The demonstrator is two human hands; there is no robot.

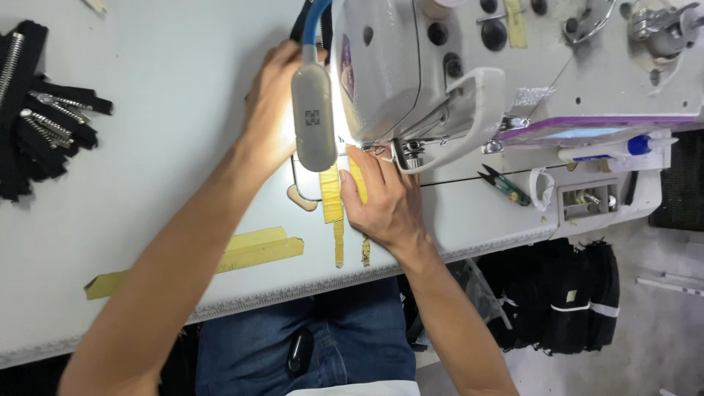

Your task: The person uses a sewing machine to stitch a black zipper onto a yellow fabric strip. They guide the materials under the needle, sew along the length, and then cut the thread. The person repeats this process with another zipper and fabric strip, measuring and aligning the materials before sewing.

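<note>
Two hands work close under the head of a white sewing machine (440, 66) on a pale bench (161, 183). Left of them the bench lies open as far as a heap of black zippers (37, 110) at its far left edge; the near edge runs just above the person's blue jeans (345, 337). One small lamp (314, 117) on a blue neck hangs between the hands. Several strips of yellow tape (257, 249) lie on the bench. One pair of green snips (506, 187) rests to the right. The left hand (275, 110) lies flat behind the lamp, fingers hidden; whether it grips anything I cannot tell. The right hand (385, 198) presses flat, fingers extended, toward the needle, over a yellow strip (331, 194).
</note>
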